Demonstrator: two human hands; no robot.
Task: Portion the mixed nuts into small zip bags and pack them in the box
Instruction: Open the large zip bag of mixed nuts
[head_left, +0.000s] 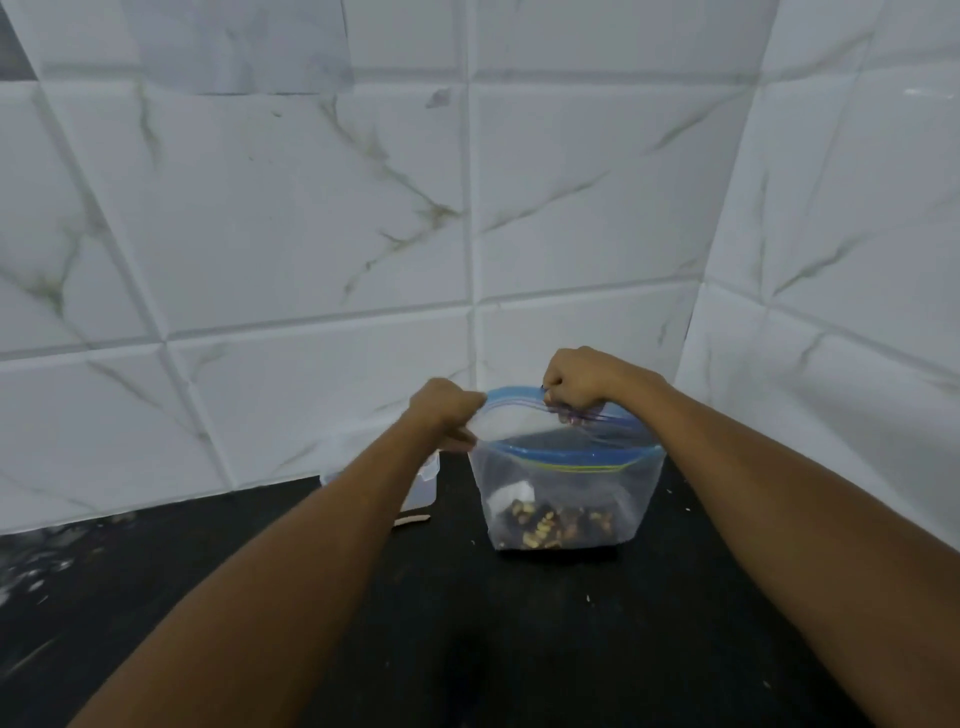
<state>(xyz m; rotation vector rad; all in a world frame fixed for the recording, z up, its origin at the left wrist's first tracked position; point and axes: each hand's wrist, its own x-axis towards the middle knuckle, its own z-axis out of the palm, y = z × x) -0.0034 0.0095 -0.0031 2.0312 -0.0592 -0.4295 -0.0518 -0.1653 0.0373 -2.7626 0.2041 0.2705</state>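
A clear zip bag (563, 493) with a blue zip strip stands upright on the black counter (519, 623), its mouth spread wide. Mixed nuts (556, 525) lie in its bottom. My left hand (447, 410) pinches the left end of the far lip. My right hand (576, 384) grips that far lip near its right side, fingers curled over the zip strip. Both hands hold the rim up above the counter. A clear plastic box (423, 486) stands left of the bag, mostly hidden behind my left forearm.
White marble-look tiled walls (311, 234) meet in a corner just behind and to the right of the bag. A small pale stick-like scrap (413, 519) lies beside the box. A few crumbs dot the counter at the right.
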